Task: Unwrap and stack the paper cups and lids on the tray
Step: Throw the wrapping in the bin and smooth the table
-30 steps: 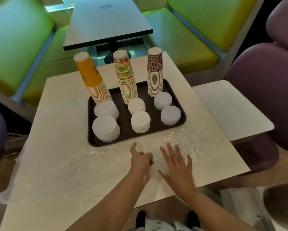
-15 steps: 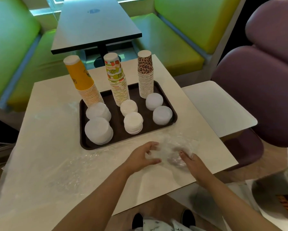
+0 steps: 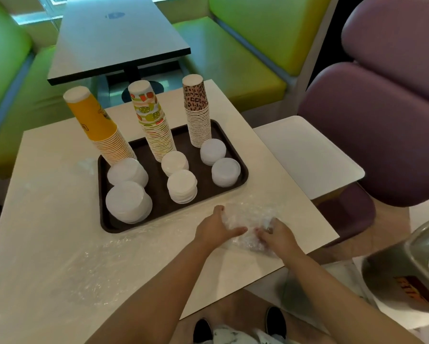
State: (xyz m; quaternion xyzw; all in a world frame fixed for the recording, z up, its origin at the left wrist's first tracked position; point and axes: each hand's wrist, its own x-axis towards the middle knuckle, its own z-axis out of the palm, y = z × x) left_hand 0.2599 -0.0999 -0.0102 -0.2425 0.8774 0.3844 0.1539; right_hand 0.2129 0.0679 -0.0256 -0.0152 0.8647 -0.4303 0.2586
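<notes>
A: Delta vs a second ago: both hands then lay near-flat on the film close to the counter's near edge. Now they sit further right of that spot, and the film between them is bunched into a wad. Tray load looks the same.

B: Hand state?

A: Left hand (image 3: 214, 229) cups the wad of plastic wrap (image 3: 249, 225) from its left, thumb up toward the tray (image 3: 158, 214), fingers laid across the near side. Right hand (image 3: 279, 237) has its fingers curled into the wad's right end, gripping it. Both in contact.

B: Where's the wad relative to the tray?

A: On the counter (image 3: 59, 194), just beside the tray's near right corner, apart from the rim. Loose film trails off it leftward, along the tray's near edge and past its left side.

B: Axis?

A: Wad runs roughly parallel to the tray's near rim, hand to hand. No clear front or back, just crumpled. Neither hand is nearer; they bracket it.

B: Cups and lids?

A: All on the tray. Yellow cup stack (image 3: 96, 125) at the far left, leaning left; fruit-print stack (image 3: 152, 120) at the far middle; leopard-print stack (image 3: 197, 110) at the far right, close to upright. Long axes vertical, cups upside down. Six lid stacks (image 3: 182, 186) in front, two per column.

B: So stacking's done?

A: Judging by layout, yes. What remains looks like clearing the wrap. Coming move likely compresses along the wad's axis. Risk: the trailing film runs along the tray rim and could drag.
</notes>
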